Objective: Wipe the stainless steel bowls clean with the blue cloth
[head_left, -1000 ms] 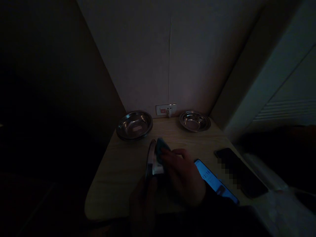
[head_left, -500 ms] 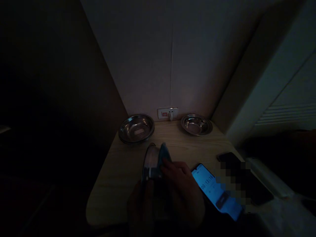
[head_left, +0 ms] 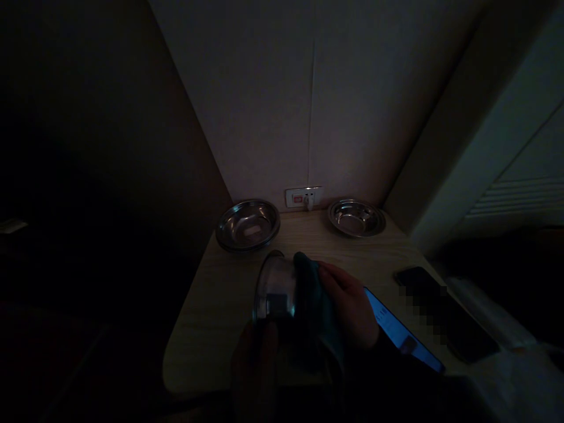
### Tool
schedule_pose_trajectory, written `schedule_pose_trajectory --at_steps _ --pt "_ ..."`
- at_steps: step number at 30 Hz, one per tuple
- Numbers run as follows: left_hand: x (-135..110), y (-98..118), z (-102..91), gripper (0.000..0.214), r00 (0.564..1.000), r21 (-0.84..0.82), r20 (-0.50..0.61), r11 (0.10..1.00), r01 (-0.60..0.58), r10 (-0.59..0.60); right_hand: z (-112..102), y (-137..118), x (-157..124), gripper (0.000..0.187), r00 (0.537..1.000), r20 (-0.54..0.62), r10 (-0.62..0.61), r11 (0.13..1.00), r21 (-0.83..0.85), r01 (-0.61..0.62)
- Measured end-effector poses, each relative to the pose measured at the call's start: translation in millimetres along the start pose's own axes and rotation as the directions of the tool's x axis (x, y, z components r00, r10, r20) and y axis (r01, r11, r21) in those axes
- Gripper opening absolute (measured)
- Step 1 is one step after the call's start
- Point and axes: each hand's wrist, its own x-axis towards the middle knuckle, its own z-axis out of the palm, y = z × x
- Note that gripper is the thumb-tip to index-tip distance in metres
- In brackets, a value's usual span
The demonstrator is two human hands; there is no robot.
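A shiny metal bowl [head_left: 277,288] is tipped on its side above the near part of the table, its rim toward the left. My left hand [head_left: 255,358] is closed on the lower edge of that rim. On the other side, my right hand [head_left: 350,305] grips a dark teal cloth [head_left: 315,305] and holds it against the bowl's base. Cloth folds hang below the right hand. Dim light hides the lower fingers and the underside of the bowl.
Stacked metal bowls [head_left: 248,226] stand at the back left of the wooden table [head_left: 211,311], and another metal bowl [head_left: 356,218] at the back right. A wall socket [head_left: 304,198] sits between them. To the right lie a lit phone [head_left: 405,338] and a dark phone [head_left: 449,314].
My right hand and the cloth have moved right, from the bowl's side to its base, and more cloth shows. The right forearm now covers part of the lit phone. The view has shifted slightly.
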Motion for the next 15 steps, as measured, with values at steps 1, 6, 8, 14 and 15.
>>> schedule_pose_trajectory --at_steps 1,6,8,14,15 --pt "-0.7 2.5 -0.2 0.049 1.0 -0.013 -0.003 1.0 0.01 -0.01 -1.8 1.9 -1.8 0.034 1.0 -0.013 0.021 0.999 0.028 -0.021" --pt "-1.8 14.9 -1.4 0.037 0.998 -0.063 0.063 0.998 0.008 -0.004 -2.1 -0.1 -7.6 0.04 0.996 -0.044 0.075 0.994 0.087 -0.071" --pt "-3.4 17.5 -0.9 0.032 0.995 -0.073 0.095 0.997 0.02 -0.013 -0.9 -3.3 -9.9 0.04 0.995 -0.048 0.086 0.993 0.085 -0.082" --pt "-10.2 19.5 1.4 0.03 0.996 -0.055 0.076 0.997 0.053 -0.049 -1.9 -3.8 -18.9 0.033 0.999 -0.048 0.013 1.0 0.002 -0.013" --pt "-9.8 18.6 0.8 0.034 0.996 -0.03 0.076 0.999 0.045 -0.043 -2.2 -3.2 -20.4 0.032 0.999 -0.049 -0.006 1.0 -0.019 0.005"
